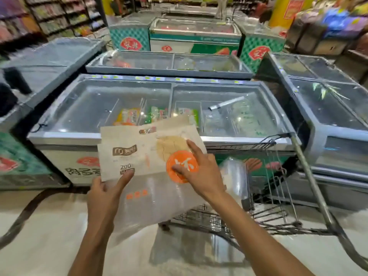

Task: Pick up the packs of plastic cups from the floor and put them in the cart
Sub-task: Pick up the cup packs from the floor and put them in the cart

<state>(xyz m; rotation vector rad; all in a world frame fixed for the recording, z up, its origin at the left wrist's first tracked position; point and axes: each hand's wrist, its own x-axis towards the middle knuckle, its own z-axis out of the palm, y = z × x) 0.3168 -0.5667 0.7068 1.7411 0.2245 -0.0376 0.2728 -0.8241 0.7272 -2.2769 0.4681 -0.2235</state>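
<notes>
I hold a pack of plastic cups [139, 160] up in front of me, chest high. It is a clear bag with a cream label and an orange round mark. My left hand [105, 194] grips its lower left side, thumb on the label. My right hand [201, 172] lies flat on the orange mark, fingers spread over the pack's right side. The wire cart [278, 196] stands just right of the pack, and another clear pack [233, 176] sits inside it against the near wall.
A long glass-topped freezer [159, 108] stands right behind the pack, with more freezers [328, 108] to the right, left and back. A marker pen [227, 103] lies on the freezer lid. Pale shiny floor [49, 236] stretches below my arms.
</notes>
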